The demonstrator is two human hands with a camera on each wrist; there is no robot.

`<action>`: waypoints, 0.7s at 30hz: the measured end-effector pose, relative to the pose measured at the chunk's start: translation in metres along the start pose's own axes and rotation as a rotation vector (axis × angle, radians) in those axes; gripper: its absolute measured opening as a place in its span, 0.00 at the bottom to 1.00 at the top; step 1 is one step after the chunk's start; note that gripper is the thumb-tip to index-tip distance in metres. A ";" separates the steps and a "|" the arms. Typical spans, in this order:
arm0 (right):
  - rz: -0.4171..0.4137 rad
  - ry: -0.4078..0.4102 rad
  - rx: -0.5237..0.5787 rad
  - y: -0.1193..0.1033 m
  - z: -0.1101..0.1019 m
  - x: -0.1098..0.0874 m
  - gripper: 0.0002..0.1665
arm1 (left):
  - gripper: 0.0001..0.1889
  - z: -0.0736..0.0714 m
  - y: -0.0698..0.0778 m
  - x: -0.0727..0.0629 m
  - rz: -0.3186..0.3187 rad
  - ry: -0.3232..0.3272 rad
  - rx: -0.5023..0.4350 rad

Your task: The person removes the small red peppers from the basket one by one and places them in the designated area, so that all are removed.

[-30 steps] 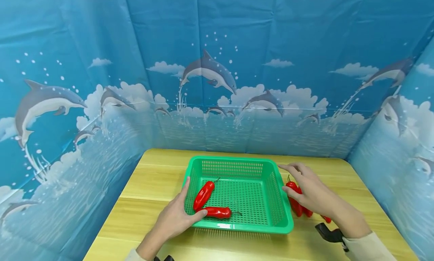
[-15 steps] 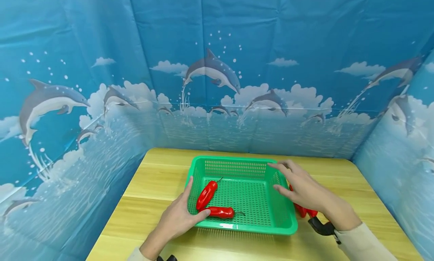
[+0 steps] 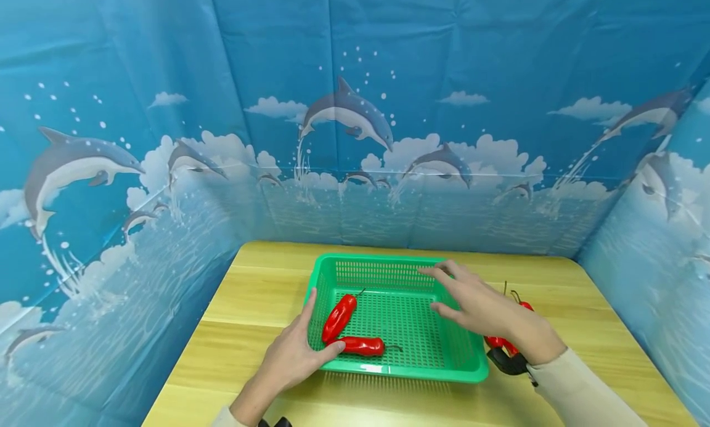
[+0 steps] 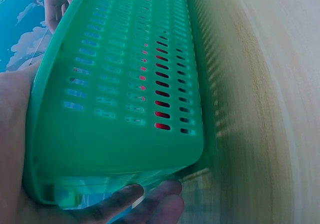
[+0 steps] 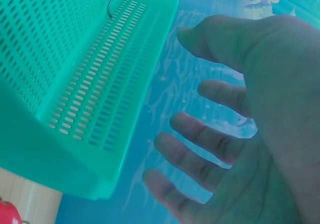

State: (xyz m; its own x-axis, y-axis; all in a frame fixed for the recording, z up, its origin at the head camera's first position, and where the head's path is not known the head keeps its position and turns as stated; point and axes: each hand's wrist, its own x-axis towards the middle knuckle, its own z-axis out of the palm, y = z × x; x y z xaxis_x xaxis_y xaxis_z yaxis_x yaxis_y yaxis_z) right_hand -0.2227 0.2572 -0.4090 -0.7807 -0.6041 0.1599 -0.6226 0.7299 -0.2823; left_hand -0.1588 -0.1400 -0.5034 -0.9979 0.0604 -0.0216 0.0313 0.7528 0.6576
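Observation:
A green plastic basket [image 3: 410,373] stands on the table, two red chili peppers inside it. One pepper [image 3: 339,318] leans along the left side; the other pepper [image 3: 362,347] lies along the front wall. My left hand [image 3: 291,356] holds the basket's front left corner, thumb over the rim. In the left wrist view its fingertips [image 4: 169,204] show on the outside of the wall. Above the basket's right side hovers my right hand [image 3: 477,304], holding nothing, its fingers spread and slightly bent in the right wrist view.
More red peppers [image 3: 501,344] lie on the wooden table [image 3: 222,347] right of the basket, partly hidden behind my right hand and wrist. A blue curtain [image 3: 355,211] with dolphins hangs behind the table and along both sides.
My right hand has moved left from over the loose peppers to above the basket's right side, uncovering some pepper stems. The left hand keeps its place on the basket.

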 end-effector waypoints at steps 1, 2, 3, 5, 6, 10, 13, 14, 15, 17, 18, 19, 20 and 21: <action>-0.001 -0.003 0.002 0.000 0.001 0.001 0.44 | 0.68 0.000 0.000 0.000 0.002 0.002 -0.002; -0.001 -0.005 0.004 -0.001 0.001 0.003 0.44 | 0.68 -0.001 0.000 0.001 0.004 0.003 -0.002; -0.001 -0.011 0.005 -0.001 0.002 0.004 0.44 | 0.67 -0.001 -0.001 0.001 0.005 0.004 -0.002; 0.000 -0.023 0.012 -0.002 0.003 0.007 0.44 | 0.67 -0.001 -0.001 0.001 0.010 0.004 -0.001; 0.001 -0.030 0.020 -0.003 0.003 0.008 0.44 | 0.68 -0.001 -0.002 0.001 0.012 0.004 0.000; 0.000 -0.062 0.052 -0.004 0.006 0.014 0.44 | 0.68 0.000 -0.003 0.002 0.014 0.005 0.005; 0.000 -0.080 0.066 -0.006 0.009 0.018 0.44 | 0.68 0.000 -0.003 0.002 0.016 0.006 0.003; 0.003 -0.086 0.067 -0.007 0.010 0.019 0.44 | 0.68 0.000 -0.004 0.002 0.017 0.007 0.002; 0.004 -0.092 0.070 -0.008 0.011 0.021 0.44 | 0.68 0.000 -0.004 0.002 0.018 0.007 0.002; 0.004 -0.103 0.077 -0.010 0.012 0.024 0.44 | 0.68 -0.001 -0.003 0.002 0.018 0.005 0.000; 0.006 -0.110 0.078 -0.011 0.013 0.025 0.44 | 0.68 -0.001 -0.003 0.001 0.019 0.004 0.000; 0.007 -0.116 0.079 -0.011 0.013 0.026 0.44 | 0.68 -0.002 -0.003 0.001 0.018 0.001 0.000; 0.006 -0.121 0.081 -0.012 0.014 0.027 0.44 | 0.68 -0.002 -0.002 0.001 0.017 0.000 0.000; 0.002 -0.125 0.082 -0.013 0.014 0.028 0.43 | 0.68 -0.002 -0.002 0.001 0.016 -0.002 0.001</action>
State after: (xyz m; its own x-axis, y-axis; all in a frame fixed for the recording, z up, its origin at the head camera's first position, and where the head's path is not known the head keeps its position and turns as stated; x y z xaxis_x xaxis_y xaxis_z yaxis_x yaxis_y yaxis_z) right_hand -0.2361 0.2260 -0.4143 -0.7658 -0.6418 0.0414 -0.6107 0.7054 -0.3598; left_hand -0.1598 -0.1432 -0.5031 -0.9972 0.0739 -0.0128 0.0473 0.7522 0.6572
